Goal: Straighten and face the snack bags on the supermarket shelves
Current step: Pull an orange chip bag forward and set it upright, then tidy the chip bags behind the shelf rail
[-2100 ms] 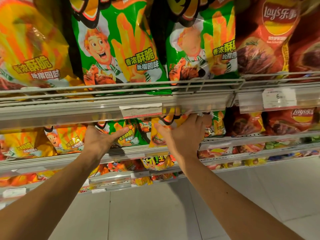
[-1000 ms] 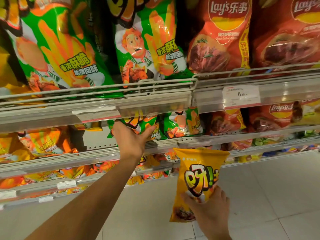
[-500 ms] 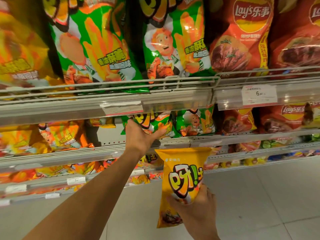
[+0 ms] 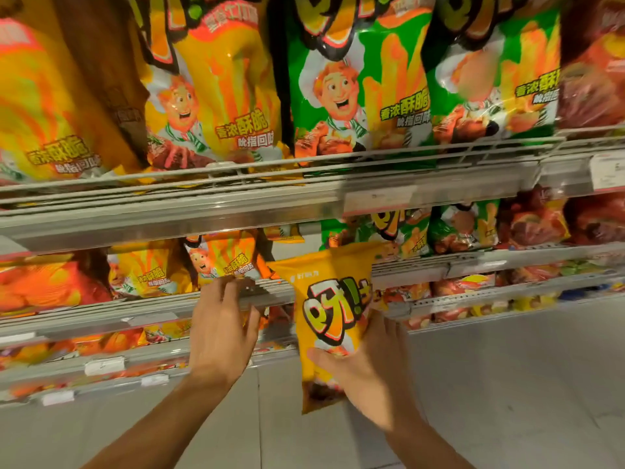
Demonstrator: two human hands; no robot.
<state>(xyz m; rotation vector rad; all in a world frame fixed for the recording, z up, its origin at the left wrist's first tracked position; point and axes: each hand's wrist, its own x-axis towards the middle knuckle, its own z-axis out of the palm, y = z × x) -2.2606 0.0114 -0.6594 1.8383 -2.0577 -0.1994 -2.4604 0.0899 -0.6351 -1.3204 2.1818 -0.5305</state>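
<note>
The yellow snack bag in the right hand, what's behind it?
Behind the yellow snack bag held by the right hand are a shelf rail and green bags; whatever sits directly behind it is covered.

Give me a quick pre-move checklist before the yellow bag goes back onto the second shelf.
1. Grip: right hand holds the yellow bag by its lower half, thumb across the front. Ok.
2. Facing: the bag's printed front faces the camera, upright with a slight tilt. Ok.
3. Target slot: there is a gap on the second shelf between the orange bags and the green bags. Ok.
4. Left hand: open, fingers at the shelf's front rail, holding nothing. Ok.
5. Slot depth behind the gap: cannot tell.
6. Bag clear of the rail: its top overlaps the shelf edge; contact cannot tell.
</note>
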